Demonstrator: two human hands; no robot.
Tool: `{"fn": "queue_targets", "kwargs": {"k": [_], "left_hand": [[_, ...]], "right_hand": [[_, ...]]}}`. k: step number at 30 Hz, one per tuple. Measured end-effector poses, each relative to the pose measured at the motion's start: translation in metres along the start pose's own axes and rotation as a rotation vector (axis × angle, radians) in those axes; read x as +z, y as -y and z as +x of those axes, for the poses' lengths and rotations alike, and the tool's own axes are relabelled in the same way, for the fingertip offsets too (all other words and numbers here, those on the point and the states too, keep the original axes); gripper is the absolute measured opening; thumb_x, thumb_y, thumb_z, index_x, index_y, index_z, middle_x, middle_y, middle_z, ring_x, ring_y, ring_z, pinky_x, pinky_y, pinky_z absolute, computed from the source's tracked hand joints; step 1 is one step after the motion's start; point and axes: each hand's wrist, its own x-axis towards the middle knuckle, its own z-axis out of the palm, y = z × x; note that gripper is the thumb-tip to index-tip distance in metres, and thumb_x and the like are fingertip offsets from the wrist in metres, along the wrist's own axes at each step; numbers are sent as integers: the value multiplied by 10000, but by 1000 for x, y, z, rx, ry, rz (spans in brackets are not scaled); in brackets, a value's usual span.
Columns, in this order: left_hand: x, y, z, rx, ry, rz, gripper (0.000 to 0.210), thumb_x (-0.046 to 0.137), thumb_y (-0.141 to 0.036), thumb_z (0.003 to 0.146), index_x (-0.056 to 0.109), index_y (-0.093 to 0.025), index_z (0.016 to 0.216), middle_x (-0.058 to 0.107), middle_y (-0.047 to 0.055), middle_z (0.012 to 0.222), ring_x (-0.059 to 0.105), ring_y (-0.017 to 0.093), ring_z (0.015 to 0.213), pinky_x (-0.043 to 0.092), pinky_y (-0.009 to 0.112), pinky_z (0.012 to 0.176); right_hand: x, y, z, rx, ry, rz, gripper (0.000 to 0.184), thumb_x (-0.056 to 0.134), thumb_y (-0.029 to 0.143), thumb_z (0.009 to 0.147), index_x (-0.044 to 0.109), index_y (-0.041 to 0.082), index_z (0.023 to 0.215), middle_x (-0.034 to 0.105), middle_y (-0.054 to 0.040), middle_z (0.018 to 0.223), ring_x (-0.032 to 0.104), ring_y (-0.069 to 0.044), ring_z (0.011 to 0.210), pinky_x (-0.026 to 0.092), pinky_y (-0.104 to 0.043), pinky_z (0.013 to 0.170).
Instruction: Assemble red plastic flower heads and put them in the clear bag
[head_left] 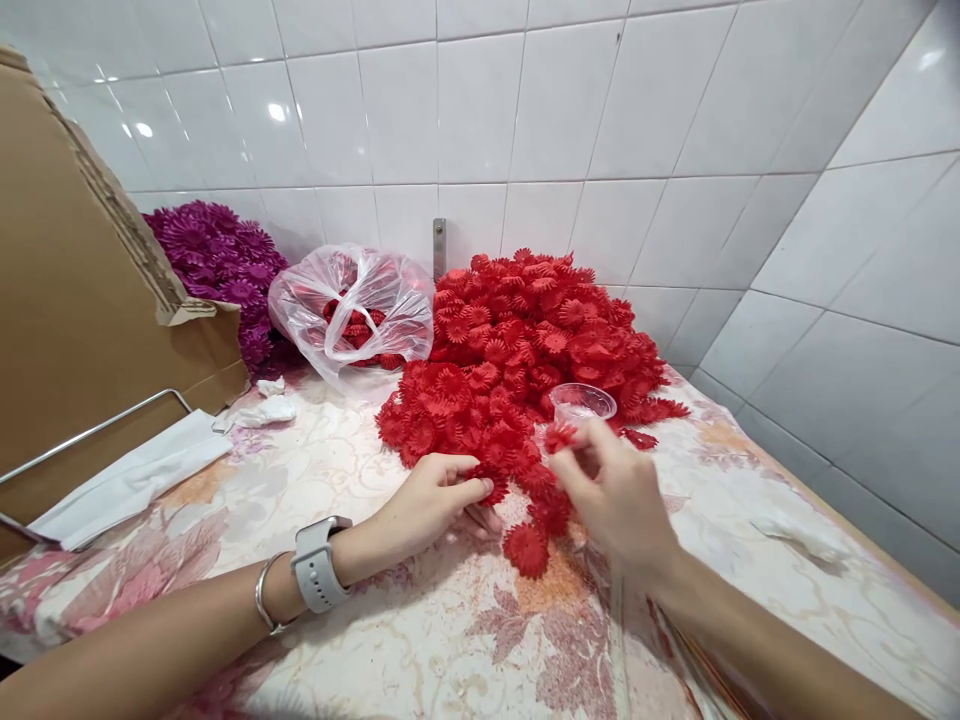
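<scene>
A large heap of red artificial flowers (540, 320) with fringed petals spreads over the table toward me. My left hand (439, 500), with a watch and bangle at the wrist, pinches a red flower (491, 489) at the heap's near edge; its lower fingers are partly hidden. My right hand (619, 490) is closed, thumb and fingertips on another small red flower (559, 437), just in front of a clear plastic cup (583, 401). Between the hands, a single red flower (526, 549) lies flat on the cloth, close to a few others.
A tied clear plastic bag (352, 315) of red flowers and a purple flower pile (225, 265) stand along the tiled wall. Cardboard (90, 300) rises at left beside white folded material (135, 480). Thin strands (694, 655) lie under my right forearm on the floral tablecloth (360, 640).
</scene>
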Motion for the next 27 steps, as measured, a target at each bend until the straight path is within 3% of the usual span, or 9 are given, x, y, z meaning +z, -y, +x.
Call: {"fn": "queue_targets", "kwargs": {"k": [2, 5, 8, 11, 15, 21, 27], "left_hand": [[-2, 3, 2, 18, -19, -47, 227, 573, -353, 738, 512, -140, 689, 666, 51, 636, 643, 147, 573, 480, 218, 521], [-4, 8, 8, 46, -9, -88, 259, 592, -385, 718, 542, -131, 730, 670, 58, 653, 647, 152, 605, 508, 246, 572], [-4, 11, 11, 21, 18, -82, 295, 624, -410, 682, 569, -121, 712, 661, 51, 606, 638, 150, 571, 510, 248, 556], [-3, 9, 9, 1, 22, -43, 318, 648, -429, 654, 581, -118, 653, 630, 28, 529, 601, 128, 472, 488, 227, 485], [-4, 6, 5, 9, -16, 70, 306, 631, -412, 682, 566, -128, 589, 564, -14, 459, 517, 85, 373, 414, 181, 381], [-5, 8, 4, 119, 43, 144, 286, 581, -416, 735, 550, -142, 657, 571, -22, 539, 531, 84, 462, 393, 167, 412], [0, 10, 3, 148, 120, 73, 222, 527, -367, 789, 546, -148, 767, 635, 9, 725, 617, 132, 679, 482, 231, 618]], "right_hand": [[-3, -4, 5, -47, -25, -75, 176, 452, 226, 736, 328, 226, 611, 428, 57, 466, 403, -107, 407, 300, -230, 446], [-2, -5, 6, -87, 112, -139, 184, 493, 258, 725, 334, 227, 637, 445, 56, 476, 418, -113, 411, 296, -228, 436], [1, -1, 0, -94, 234, -30, 165, 491, 245, 752, 341, 226, 686, 440, 65, 496, 420, -109, 421, 307, -218, 428], [4, 4, -7, -195, 357, 144, 95, 449, 220, 803, 408, 211, 718, 479, 45, 561, 451, -101, 475, 347, -210, 470], [5, 7, -12, -258, 462, 182, 71, 500, 200, 780, 470, 198, 716, 480, 42, 568, 450, -102, 498, 338, -212, 478], [6, 8, -13, -173, 463, 192, 57, 473, 150, 764, 460, 195, 730, 544, 24, 631, 510, -114, 555, 368, -217, 528], [7, 5, -11, -145, 298, 126, 130, 410, 131, 782, 412, 204, 674, 480, 38, 584, 457, -109, 515, 342, -221, 516]]}}
